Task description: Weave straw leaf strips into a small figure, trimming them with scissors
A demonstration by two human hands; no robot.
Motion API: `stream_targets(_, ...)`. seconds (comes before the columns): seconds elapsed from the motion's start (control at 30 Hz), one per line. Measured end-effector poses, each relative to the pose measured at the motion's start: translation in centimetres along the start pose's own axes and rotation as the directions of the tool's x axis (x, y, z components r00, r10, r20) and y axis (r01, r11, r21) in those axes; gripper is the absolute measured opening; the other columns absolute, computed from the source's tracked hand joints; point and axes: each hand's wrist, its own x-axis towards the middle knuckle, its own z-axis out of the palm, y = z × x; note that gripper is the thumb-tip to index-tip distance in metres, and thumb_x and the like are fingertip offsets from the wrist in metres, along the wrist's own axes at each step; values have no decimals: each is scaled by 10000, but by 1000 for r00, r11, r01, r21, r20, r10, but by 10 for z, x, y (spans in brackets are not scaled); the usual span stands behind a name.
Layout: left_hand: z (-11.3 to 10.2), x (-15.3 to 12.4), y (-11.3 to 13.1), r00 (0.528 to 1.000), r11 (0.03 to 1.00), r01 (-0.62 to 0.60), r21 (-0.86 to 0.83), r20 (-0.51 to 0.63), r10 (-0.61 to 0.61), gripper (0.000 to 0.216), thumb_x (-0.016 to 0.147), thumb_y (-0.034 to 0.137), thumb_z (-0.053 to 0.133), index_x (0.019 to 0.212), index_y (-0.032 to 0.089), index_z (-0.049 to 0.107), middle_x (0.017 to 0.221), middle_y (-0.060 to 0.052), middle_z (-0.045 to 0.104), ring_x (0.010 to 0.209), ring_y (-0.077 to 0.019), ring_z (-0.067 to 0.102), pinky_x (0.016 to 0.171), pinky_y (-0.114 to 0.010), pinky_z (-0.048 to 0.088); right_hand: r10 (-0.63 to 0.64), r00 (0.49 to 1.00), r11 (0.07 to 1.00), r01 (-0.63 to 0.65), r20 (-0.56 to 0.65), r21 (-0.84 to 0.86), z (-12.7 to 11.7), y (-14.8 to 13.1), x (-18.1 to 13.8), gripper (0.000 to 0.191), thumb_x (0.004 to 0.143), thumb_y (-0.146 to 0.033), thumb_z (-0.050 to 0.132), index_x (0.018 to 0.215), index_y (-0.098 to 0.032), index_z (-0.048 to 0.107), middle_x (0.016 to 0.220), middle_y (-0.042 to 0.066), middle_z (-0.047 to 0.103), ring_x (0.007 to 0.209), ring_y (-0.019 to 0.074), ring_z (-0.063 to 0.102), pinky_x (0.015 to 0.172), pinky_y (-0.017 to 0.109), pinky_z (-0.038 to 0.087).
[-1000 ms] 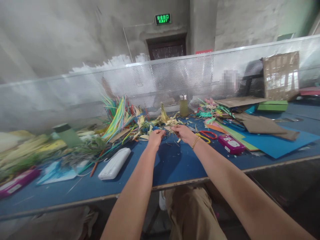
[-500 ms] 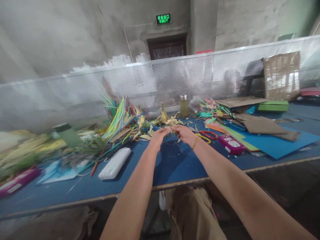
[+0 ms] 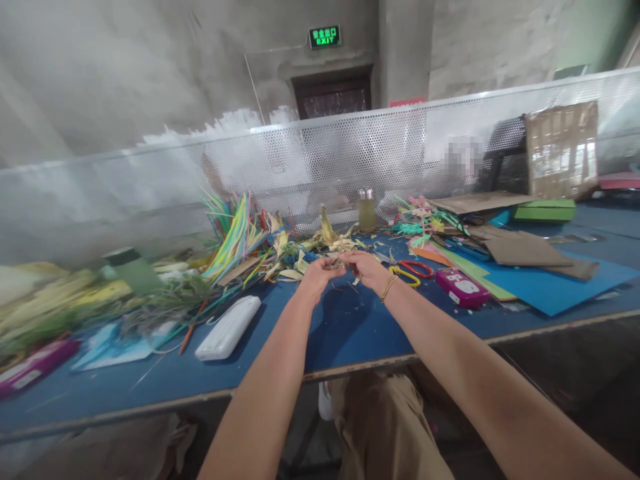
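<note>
My left hand and my right hand meet above the middle of the blue table. Both have their fingers pinched together, nearly tip to tip. Whatever sits between the fingertips is too small and too hidden to name. Just beyond the hands lies a heap of pale dried husks mixed with blue and green strands. Scissors with red and yellow handles rest close to the right hand. A bracelet circles my right wrist.
On the left are a white oblong case, colourful pipe cleaners, a green cup and a purple pack. To the right lie another purple pack, blue sheets and cardboard. A perforated metal screen stands behind.
The fingers of my left hand have curled in slightly, while both hands stay at nearly the same place. The view has shifted a little.
</note>
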Motion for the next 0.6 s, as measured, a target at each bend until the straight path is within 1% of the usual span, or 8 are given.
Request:
stream_targets(0.17,0,-1,0,999,997,18,74,-35,-16,431,439,244,865,805,160,651,618,14,631,565,-117,541,584,-261,411,-8,1000,1000,8,-21,8,-3,0,3,249,530,-266,796,690,-177,627,551,-61,515,513,70,373,460,245,218)
stream_targets(0.27,-1,-4,1,998,994,52,99,20,-54,413,448,218,854,796,153,641,628,-1,652,529,-108,525,549,-252,389,7,1000,999,-5,-28,45,-4,-3,2,245,553,-258,791,705,-178,616,533,-64,496,504,72,371,461,243,226)
stream_targets(0.33,-1,-5,1,994,990,71,123,73,-81,402,456,181,840,808,145,650,659,-28,678,547,-122,551,556,-257,398,17,999,995,-12,-49,103,-5,-7,1,230,586,-268,777,701,-181,598,506,-65,472,492,75,370,464,244,238)
stream_targets(0.4,-3,-6,1,992,986,75,150,88,-88,396,460,161,833,817,140,662,682,-48,691,585,-141,580,576,-266,415,31,997,988,-20,-71,151,-7,-11,0,218,619,-282,760,708,-186,586,501,-62,470,489,79,385,472,245,258)
stream_targets(0.47,-4,-4,0,995,986,65,156,59,-75,395,459,165,839,813,142,668,707,-55,695,620,-152,595,595,-272,426,46,996,986,-32,-82,164,-9,-15,0,206,636,-285,749,734,-190,594,520,-55,488,495,81,402,478,243,272)
stream_targets(0.6,-7,0,3,997,997,11,74,-82,-5,410,490,222,840,861,158,678,865,-78,714,711,-157,614,626,-268,427,37,998,992,-31,-51,122,-10,-16,-1,217,637,-280,745,804,-187,642,539,-46,496,505,82,407,477,238,260)
